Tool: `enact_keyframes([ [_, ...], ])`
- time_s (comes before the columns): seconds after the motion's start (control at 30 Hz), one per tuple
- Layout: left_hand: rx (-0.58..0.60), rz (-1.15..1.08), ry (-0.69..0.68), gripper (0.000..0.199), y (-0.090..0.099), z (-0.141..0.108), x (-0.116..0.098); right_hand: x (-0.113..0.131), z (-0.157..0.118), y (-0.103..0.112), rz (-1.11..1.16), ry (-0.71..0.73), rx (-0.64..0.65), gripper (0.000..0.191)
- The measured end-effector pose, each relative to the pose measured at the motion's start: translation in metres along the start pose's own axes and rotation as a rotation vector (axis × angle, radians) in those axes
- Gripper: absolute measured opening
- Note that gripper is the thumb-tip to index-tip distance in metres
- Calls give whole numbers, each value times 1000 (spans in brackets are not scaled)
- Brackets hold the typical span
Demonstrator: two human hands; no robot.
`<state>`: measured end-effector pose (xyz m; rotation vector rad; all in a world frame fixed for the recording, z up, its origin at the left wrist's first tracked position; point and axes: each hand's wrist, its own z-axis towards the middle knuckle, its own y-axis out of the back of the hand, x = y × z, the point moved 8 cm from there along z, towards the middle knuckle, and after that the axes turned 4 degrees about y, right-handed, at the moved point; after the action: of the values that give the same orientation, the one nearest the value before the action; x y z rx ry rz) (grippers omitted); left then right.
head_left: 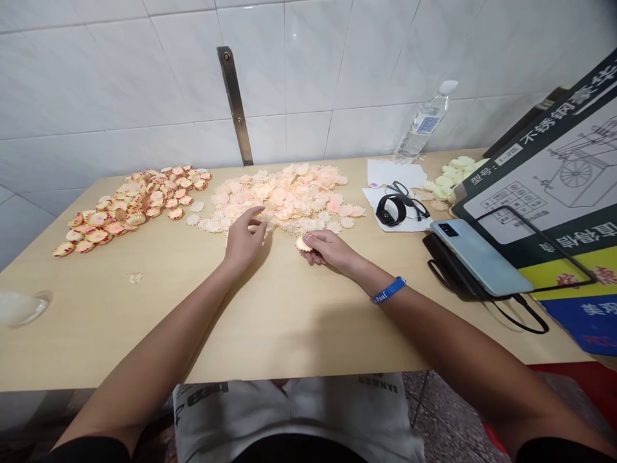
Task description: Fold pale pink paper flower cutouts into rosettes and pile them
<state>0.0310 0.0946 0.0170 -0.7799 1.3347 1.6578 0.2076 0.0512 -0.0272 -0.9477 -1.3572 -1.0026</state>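
Between the thumb and fingers of my right hand (pixel 332 251) is a small pale-yellow flower-shaped piece (pixel 301 244) with a scalloped edge. My left hand (pixel 245 239) is at the front edge of a pile of pale pink flower-shaped pieces (pixel 289 193), its fingers curved and apart. I see nothing held in it, though part of its fingers is turned from view. Left of that pile lies a heap of yellow pieces with red edges (pixel 137 196), some of them stacked in layers.
At the right are a clear water bottle (pixel 424 125), a black wristband (pixel 391 210) and glasses on white paper, pale green pieces (pixel 453 177), a phone (pixel 482 256) with a cable, and a large printed carton (pixel 554 167). A blurred clear cup (pixel 24 308) lies at the left edge.
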Motion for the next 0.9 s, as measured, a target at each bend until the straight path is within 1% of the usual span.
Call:
enact_keyframes([
  [0.07,-42,127,-118,35,5,-3,-12,0,0,0,9,2,3,38],
  [0.13,-9,149,-168,30,2,-7,-20,-1,1,1,4,-1,-4,40],
  [0.2,117,82,-133,28,-12,-12,-22,-3,2,1,-18,-2,-7,43],
  [0.3,331,-70,-1,29,-38,-23,-20,-2,1,-1,-84,34,-5,52],
  [0.37,394,-145,70,28,-48,-28,-17,0,0,-3,-139,79,-7,56],
  [0.47,396,-220,144,26,-51,-28,-12,1,-1,-4,-193,103,-13,58],
  [0.6,410,-275,207,23,-51,-25,-5,0,-2,-4,-222,89,-10,52],
  [0.77,289,-149,108,17,-41,-23,-9,7,-5,-6,-263,81,11,38],
  [0.83,270,-114,77,17,-39,-23,-12,11,-7,-8,-272,96,27,36],
  [0.9,276,-101,57,17,-40,-24,-13,14,-8,-10,-273,109,46,37],
])
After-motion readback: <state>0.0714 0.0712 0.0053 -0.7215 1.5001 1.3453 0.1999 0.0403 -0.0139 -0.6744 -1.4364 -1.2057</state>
